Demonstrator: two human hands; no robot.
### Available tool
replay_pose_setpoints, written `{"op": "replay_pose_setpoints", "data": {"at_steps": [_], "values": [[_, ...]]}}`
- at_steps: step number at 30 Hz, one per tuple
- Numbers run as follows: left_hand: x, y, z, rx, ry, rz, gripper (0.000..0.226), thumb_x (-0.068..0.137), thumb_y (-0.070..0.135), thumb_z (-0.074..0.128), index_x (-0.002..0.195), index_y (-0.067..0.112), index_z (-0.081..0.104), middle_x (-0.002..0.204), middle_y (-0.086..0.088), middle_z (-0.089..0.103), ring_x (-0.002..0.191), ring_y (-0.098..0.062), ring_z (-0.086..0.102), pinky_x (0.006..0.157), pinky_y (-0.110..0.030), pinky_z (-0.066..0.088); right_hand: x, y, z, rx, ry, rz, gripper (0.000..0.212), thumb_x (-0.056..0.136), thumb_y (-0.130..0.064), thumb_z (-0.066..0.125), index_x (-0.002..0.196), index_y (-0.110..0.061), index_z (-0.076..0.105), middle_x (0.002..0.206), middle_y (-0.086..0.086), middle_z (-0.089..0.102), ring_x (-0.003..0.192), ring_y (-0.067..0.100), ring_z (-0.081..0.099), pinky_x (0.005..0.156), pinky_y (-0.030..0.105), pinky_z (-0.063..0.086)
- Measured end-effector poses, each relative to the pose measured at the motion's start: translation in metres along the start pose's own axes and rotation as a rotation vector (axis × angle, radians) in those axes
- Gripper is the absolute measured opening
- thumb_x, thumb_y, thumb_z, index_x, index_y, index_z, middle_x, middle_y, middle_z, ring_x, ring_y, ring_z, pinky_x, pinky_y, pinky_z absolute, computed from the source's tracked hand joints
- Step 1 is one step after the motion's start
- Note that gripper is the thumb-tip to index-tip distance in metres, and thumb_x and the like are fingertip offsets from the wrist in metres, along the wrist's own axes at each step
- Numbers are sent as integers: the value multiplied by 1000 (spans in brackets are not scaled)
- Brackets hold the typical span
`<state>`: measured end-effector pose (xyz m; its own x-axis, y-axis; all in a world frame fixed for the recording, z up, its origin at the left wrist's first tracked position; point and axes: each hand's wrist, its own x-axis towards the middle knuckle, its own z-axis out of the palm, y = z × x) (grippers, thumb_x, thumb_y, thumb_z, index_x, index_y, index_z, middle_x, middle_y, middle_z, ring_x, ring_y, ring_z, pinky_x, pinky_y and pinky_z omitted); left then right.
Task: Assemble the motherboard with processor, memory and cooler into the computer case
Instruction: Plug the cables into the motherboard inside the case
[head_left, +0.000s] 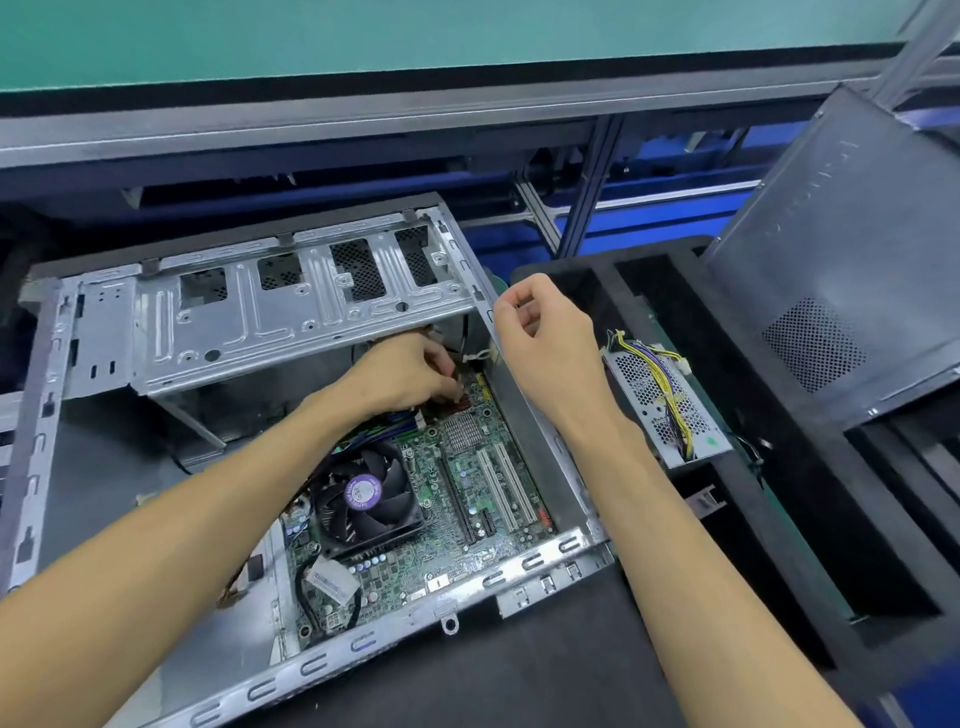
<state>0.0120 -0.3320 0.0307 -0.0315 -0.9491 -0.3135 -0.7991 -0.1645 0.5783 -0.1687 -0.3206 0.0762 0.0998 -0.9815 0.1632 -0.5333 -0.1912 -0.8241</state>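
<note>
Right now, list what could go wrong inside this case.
1. The left hand works at the far end of the motherboard under the raised drive cage; its metal edge could scrape the knuckles.
2. The forearm passes just above the cooler fan and might press on it.
3. The right hand rests at the case wall; a slip could jolt the case.

Green-topped bench (415, 36), aluminium frame rails (582, 208), blue panels (675, 166), black foam tray (779, 467)
</note>
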Motion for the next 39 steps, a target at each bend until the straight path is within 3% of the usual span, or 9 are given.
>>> {"op": "replay_pose_setpoints", "data": {"at_steps": [5,10,14,18,22,26,30,33,39], "values": [[2,-10,-4,3,-9,-90,21,80,49,74,80,30,66,73,18,64,68,1,54,56,-19,36,0,-2,0,8,-8,4,11,100,-29,52,93,-22,58,82,-4,59,71,9,53,67,29,47],[10,1,10,-30,29,-9,21,82,50,73,81,30,65,69,11,66,63,-6,59,50,-20,38,1,-1,2,1,6,1,10,99,-29,53,92,-23,58,82,-4,59,72,10,55,68,32,50],[22,11,16,44,-6,10,30,85,55,67,98,28,66,88,1,70,80,-16,66,70,-31,52,2,3,3,3,10,1,9,98,-29,53,92,-24,59,82,-2,60,73,10,55,68,29,49],[28,10,20,72,1,36,26,89,49,64,94,24,64,77,3,67,68,-14,62,57,-31,49,3,5,4,18,17,4,9,98,-29,54,90,-25,58,78,-5,59,70,8,54,65,26,45],[28,9,26,12,11,62,29,89,42,68,103,17,67,103,-10,74,89,-27,69,81,-40,56,4,6,5,19,22,2,9,97,-29,54,91,-25,58,76,-6,58,68,6,52,64,23,42],[29,8,25,-37,30,77,18,85,41,72,96,31,62,106,-7,72,92,-24,68,83,-35,56,5,6,5,24,26,0,9,97,-29,54,90,-26,59,73,-8,57,66,2,52,63,22,42],[33,5,25,-79,56,66,15,81,44,76,87,35,65,103,2,70,86,-15,65,71,-24,53,5,7,5,25,22,5,9,97,-29,54,91,-26,59,73,-8,58,66,1,52,63,22,42],[34,3,29,-111,77,65,19,80,42,78,93,29,71,102,1,71,86,-15,67,75,-31,57,6,7,5,19,23,3,8,97,-29,54,90,-27,58,73,-9,57,66,-1,52,61,20,40],[32,1,28,-142,101,73,18,76,44,81,76,39,63,95,3,71,83,-16,67,72,-31,56,6,7,5,9,19,5,9,97,-29,53,90,-27,58,73,-8,57,65,-2,52,58,14,37]]}}
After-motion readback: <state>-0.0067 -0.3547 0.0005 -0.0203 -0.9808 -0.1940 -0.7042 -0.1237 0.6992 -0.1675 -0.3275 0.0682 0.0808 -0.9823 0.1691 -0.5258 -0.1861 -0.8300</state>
